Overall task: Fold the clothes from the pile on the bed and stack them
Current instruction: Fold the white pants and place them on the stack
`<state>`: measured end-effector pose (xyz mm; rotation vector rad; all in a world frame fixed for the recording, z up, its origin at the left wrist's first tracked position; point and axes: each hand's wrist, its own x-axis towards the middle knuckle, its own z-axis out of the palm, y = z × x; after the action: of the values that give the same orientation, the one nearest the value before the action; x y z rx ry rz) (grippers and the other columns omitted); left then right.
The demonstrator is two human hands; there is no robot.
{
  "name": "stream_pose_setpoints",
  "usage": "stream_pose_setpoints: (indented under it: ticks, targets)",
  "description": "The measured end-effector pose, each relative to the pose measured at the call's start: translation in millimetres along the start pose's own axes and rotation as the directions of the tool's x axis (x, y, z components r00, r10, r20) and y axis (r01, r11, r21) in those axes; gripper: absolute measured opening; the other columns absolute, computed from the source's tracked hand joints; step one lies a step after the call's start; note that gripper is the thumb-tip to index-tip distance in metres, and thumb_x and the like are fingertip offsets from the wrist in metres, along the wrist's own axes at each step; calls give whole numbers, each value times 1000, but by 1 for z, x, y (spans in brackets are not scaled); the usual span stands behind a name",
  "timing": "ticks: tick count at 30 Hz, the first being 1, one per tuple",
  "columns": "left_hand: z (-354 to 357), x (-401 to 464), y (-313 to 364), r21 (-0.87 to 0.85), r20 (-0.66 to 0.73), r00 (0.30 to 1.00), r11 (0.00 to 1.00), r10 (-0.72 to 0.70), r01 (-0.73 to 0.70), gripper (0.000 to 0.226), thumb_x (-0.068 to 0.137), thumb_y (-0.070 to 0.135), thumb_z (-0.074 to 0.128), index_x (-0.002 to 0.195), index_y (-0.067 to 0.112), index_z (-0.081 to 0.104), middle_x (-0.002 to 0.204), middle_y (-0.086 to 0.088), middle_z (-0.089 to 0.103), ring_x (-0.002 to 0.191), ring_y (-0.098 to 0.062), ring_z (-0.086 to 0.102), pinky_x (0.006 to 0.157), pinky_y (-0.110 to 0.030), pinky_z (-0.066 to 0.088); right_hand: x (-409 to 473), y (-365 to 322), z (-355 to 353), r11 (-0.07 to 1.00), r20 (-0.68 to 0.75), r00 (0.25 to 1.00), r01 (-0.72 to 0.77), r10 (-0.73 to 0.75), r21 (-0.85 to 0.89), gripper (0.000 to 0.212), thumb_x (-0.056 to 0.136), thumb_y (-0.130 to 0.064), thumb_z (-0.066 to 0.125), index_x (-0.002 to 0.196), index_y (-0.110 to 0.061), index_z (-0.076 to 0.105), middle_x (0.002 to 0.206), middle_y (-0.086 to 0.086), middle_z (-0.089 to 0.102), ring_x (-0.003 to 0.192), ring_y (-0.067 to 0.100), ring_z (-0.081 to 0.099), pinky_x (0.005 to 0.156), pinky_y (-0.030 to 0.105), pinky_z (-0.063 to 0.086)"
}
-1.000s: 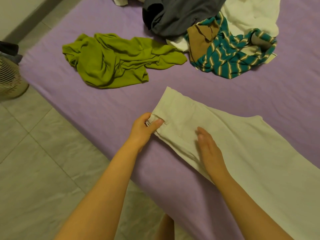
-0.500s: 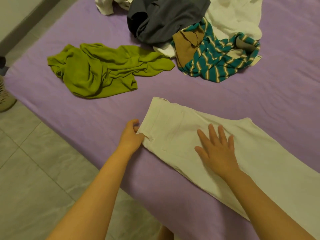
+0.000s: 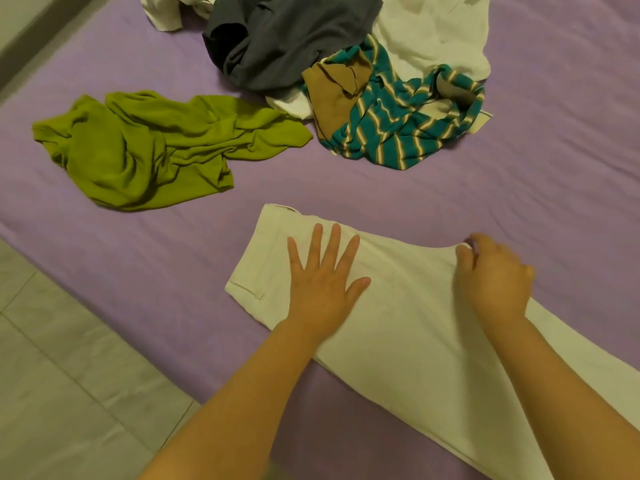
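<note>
Left hand (image 3: pixel 320 289) now lies flat on the white trousers (image 3: pixel 408 317); right hand (image 3: pixel 493 275) has shifted to pinch their far edge, smoothing before folding.

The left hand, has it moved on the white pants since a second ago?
Yes. The left hand has gone from pinching the waistband corner to lying flat further in on the white pants, away from that corner.

Single head-worn wide-angle view, close above the bed (image 3: pixel 519 188), angled forward and down, perhaps slightly rightward.
</note>
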<state>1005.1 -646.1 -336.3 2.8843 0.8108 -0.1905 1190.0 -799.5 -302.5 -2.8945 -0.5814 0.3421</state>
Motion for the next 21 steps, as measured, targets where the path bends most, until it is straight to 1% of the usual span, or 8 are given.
stream_pose_setpoints:
  ticks: [2, 6, 9, 11, 14, 16, 19, 21]
  targets:
    - [3, 1, 2, 5, -19, 1000, 1000, -4, 4, 68, 94, 64, 19, 150, 25, 19, 158, -8, 18, 146, -33, 10, 112, -65, 8, 7, 0, -2, 999, 30, 999, -22, 21, 25, 33, 96, -26, 43, 122, -13, 58, 102, 16, 65, 98, 36, 55, 88, 41, 32]
    - [4, 4, 6, 17, -40, 999, 999, -36, 36, 71, 93, 67, 18, 151, 25, 16, 159, -9, 15, 146, -32, 5, 113, -64, 2, 11, -5, -5, 978, 85, 995, -64, 47, 201, 34, 95, -20, 48, 128, -18, 53, 110, 8, 66, 108, 33, 54, 97, 40, 29]
    - [6, 6, 4, 54, -54, 999, 998, -6, 9, 73, 93, 67, 17, 151, 24, 14, 159, -10, 14, 146, -33, 4, 113, -63, 0, 16, -1, -6, 906, 26, 993, -117, 116, 406, 22, 91, -11, 52, 111, -18, 58, 90, 0, 60, 99, 29, 57, 100, 44, 34]
    - [9, 9, 2, 88, -59, 998, 996, 34, -29, 75, 92, 69, 15, 152, 25, 10, 159, -10, 9, 146, -34, 2, 113, -63, 0, 23, 3, -1, 881, -27, 985, -139, 170, 451, 13, 90, -10, 52, 98, -18, 56, 86, -1, 57, 94, 29, 55, 97, 41, 34]
    - [18, 13, -3, 94, -85, 993, 993, 77, -69, 77, 90, 71, 15, 152, 25, 8, 160, -9, 5, 147, -34, 1, 113, -64, 1, 32, 2, 16, 896, -71, 972, -178, 226, 407, 15, 90, -5, 46, 91, -15, 57, 84, 3, 59, 95, 28, 51, 88, 35, 27]
    - [24, 13, -9, 89, -103, 988, 990, 114, -105, 78, 90, 71, 17, 153, 26, 8, 160, -8, 4, 147, -34, 1, 113, -64, 0, 36, 0, 27, 921, -90, 970, -183, 227, 343, 19, 89, -2, 43, 88, -13, 58, 85, 8, 62, 92, 28, 48, 83, 36, 26]
    - [23, 12, -16, 104, -86, 981, 981, 174, -165, 79, 90, 72, 19, 153, 26, 8, 160, -7, 4, 147, -33, -1, 112, -65, -1, 34, -2, 26, 981, -123, 984, -105, 126, 164, 18, 93, -9, 44, 95, -13, 61, 91, 10, 63, 97, 31, 46, 82, 39, 28]
    - [17, 11, -17, 111, -49, 982, 978, 181, -175, 79, 90, 72, 17, 153, 26, 6, 160, -7, 4, 147, -33, -2, 112, -65, -1, 20, -4, 21, 996, -183, 983, -13, 28, 83, 21, 93, -15, 46, 106, -13, 63, 106, 13, 62, 108, 33, 45, 88, 41, 30]
